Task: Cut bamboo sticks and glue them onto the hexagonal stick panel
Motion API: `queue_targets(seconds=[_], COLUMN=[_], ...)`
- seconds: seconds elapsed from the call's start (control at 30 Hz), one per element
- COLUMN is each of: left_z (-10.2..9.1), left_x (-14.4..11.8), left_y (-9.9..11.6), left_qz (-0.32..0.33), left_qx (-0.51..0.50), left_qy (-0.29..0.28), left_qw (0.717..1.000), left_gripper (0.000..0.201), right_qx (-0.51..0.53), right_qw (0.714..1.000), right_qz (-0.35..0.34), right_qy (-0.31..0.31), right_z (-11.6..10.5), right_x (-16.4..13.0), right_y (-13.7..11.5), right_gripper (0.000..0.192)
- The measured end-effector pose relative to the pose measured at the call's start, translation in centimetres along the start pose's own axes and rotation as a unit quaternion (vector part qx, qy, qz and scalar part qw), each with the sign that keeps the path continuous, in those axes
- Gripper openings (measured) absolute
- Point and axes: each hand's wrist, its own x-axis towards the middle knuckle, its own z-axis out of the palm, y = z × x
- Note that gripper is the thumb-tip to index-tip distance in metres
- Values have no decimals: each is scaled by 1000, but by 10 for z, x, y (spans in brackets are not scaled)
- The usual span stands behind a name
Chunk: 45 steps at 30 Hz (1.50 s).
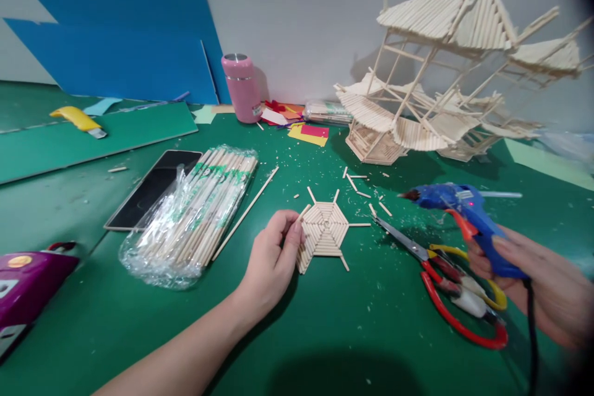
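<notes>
My left hand [275,253] pinches the left edge of a small web-shaped panel of wooden sticks [328,238]. The panel lies on the green tabletop, with several spokes poking out past its woven rings. At the right, my right hand [533,278] grips a blue hot glue gun [482,216] by its handle. The gun's nozzle points left, a clear glue stick juts from its back, and a small red light glows on its side. Below the gun rest scissors [464,291] with red and yellow handles, blades towards the panel. Short stick pieces [357,184] lie scattered beyond the panel.
Wrapped bundles of wooden sticks [204,216] partly cover a dark tablet or phone [148,192]. A loose stick [245,213] lies alongside. A stick pavilion model [417,74] stands back right. Behind are a pink flask [242,90], a yellow cutter [78,120] and blue boards [120,31].
</notes>
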Motion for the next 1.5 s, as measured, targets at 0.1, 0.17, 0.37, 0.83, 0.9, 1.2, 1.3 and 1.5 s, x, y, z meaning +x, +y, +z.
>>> queue_targets(seconds=[0.1, 0.17, 0.37, 0.83, 0.9, 1.2, 1.3, 1.5], left_z=[0, -1, -1, 0, 0, -1, -1, 0], left_x=[1, 1, 0, 1, 1, 4, 4, 3], left_y=[1, 1, 2, 0, 2, 8, 8, 8], left_qz=[2, 4, 13, 11, 14, 25, 25, 18], left_qx=[2, 5, 17, 50, 63, 91, 94, 91], left_qy=[2, 2, -1, -16, -18, -17, -16, -18], left_qw=[1000, 1000, 1000, 999, 998, 995, 995, 995], left_gripper=[15, 15, 15, 16, 17, 16, 16, 17], right_qx=[70, 57, -35, -252, -241, -191, -183, -183], right_qw=[988, 982, 973, 927, 939, 955, 957, 960], right_qz=[40, 17, -38, -166, -158, -89, -87, -81], right_qy=[-132, -177, -223, -221, -190, -208, -207, -197], right_z=[14, 19, 37, 59, 68, 77, 77, 81], right_x=[-15, -24, -46, -71, -74, -76, -75, -76], right_y=[-6, -6, 4, 16, 13, 13, 12, 7], right_gripper=[29, 25, 26, 19, 27, 38, 36, 32])
